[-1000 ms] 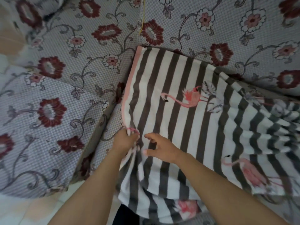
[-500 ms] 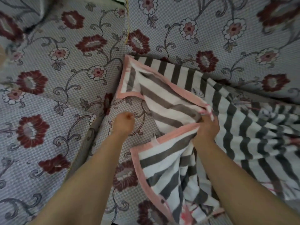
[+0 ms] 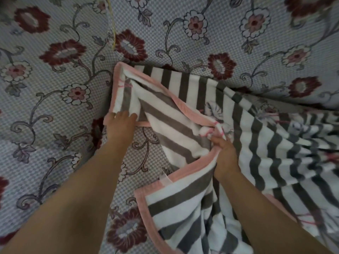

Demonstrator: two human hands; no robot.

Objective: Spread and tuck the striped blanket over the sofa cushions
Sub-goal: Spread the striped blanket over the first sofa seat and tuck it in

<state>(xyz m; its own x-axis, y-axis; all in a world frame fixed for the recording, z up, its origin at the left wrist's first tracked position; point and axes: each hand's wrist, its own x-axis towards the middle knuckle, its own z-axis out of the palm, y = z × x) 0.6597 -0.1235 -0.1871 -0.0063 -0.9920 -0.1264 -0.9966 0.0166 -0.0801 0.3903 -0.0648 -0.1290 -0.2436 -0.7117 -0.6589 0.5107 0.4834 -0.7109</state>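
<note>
The striped blanket (image 3: 260,136), grey and white with a pink border and flamingo prints, lies over the right part of the sofa seat. Its left edge is folded back, so a bare wedge of the flowered seat cushion (image 3: 145,153) shows. My left hand (image 3: 121,123) presses on the folded corner of the pink border, fingers closed over the fabric. My right hand (image 3: 222,153) is clenched on a bunched fold of the border near the middle of the blanket. The far edge of the blanket reaches into the crease below the flowered backrest (image 3: 183,33).
The sofa armrest and side cushion (image 3: 36,99), in the same grey cover with red flowers, rise on the left. A thin yellow thread (image 3: 113,33) hangs down at the seam of the backrest. The blanket's lower part hangs rumpled over the seat front (image 3: 192,226).
A second ago the blanket lay flat at the left. Its left edge has since been folded back to the right by my right hand, and my left hand has moved up onto the folded corner.
</note>
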